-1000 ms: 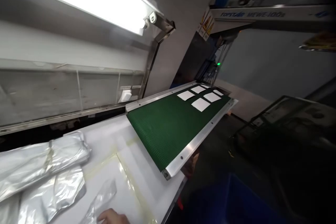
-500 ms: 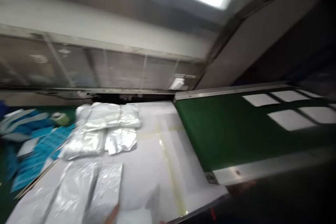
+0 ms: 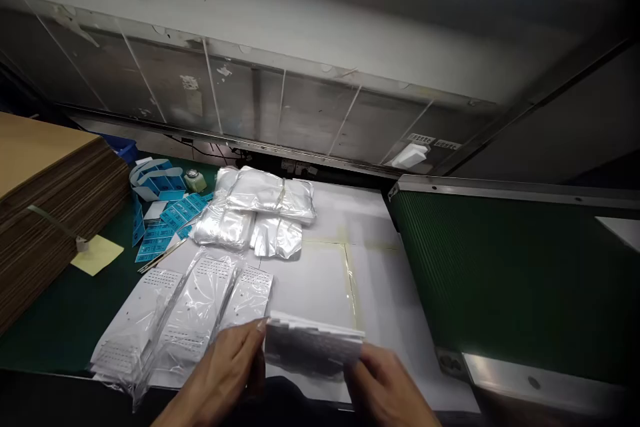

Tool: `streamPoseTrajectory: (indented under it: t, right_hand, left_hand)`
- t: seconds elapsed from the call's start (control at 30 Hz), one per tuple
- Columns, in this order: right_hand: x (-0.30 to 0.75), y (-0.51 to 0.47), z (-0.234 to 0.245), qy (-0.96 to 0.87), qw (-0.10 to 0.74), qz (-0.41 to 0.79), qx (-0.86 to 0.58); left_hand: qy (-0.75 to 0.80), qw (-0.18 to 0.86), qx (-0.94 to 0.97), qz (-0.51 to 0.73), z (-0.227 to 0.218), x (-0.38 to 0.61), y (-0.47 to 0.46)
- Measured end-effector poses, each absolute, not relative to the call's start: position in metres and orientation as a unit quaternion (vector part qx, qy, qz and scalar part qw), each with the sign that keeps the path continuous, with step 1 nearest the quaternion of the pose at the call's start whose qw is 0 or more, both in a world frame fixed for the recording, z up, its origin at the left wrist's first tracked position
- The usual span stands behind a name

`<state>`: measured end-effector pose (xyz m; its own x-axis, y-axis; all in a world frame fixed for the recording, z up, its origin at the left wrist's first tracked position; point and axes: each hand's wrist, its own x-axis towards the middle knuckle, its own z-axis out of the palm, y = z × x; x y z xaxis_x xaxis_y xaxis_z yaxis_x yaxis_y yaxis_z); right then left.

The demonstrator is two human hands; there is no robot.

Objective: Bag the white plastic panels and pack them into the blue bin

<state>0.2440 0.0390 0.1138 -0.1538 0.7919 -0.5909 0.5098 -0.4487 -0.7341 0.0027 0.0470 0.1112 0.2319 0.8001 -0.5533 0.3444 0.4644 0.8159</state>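
Observation:
My left hand (image 3: 215,373) and my right hand (image 3: 385,380) pinch opposite ends of a flat white packet in glossy film (image 3: 313,345), just above the front of the white table top (image 3: 315,287). Left of my left hand lie several clear plastic bags with perforated white cards inside (image 3: 193,310), their ends overlapping. Behind them is a heap of silver foil bags (image 3: 255,203). Neither hand touches the bags or the heap.
Blue printed tags (image 3: 163,227) and a small bottle (image 3: 195,180) lie on a green mat (image 3: 75,300), beside a tall stack of corrugated cardboard (image 3: 45,207) at the left. A green ribbed conveyor belt (image 3: 515,280) runs along the right.
My view has swung left, sliding the conveyor rightward and bringing the cardboard and tags into view. Both hands now show, holding the white packet, where only fingers showed before.

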Motion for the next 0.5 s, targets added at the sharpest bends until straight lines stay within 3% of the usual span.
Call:
streamPoseTrajectory:
  t: [0.2,0.37,0.43,0.5]
  right_hand:
    - [0.242,0.077,0.151,-0.639,0.086,0.427,-0.634]
    - [0.256,0.091,0.187,-0.685,0.148,0.33,-0.632]
    - [0.264,0.088,0.186,-0.634,0.221,0.414,-0.614]
    - [0.267,0.083,0.164,-0.496,0.276,0.577,-0.587]
  left_hand:
    - [0.568,0.618,0.507,0.193,0.131,0.0,0.084]
    - [0.53,0.627,0.51,0.257,0.162,-0.005,0.1]
    - [0.499,0.637,0.506,0.297,0.173,-0.006,0.099]
    - [0.441,0.674,0.499,0.319,0.178,-0.006,0.09]
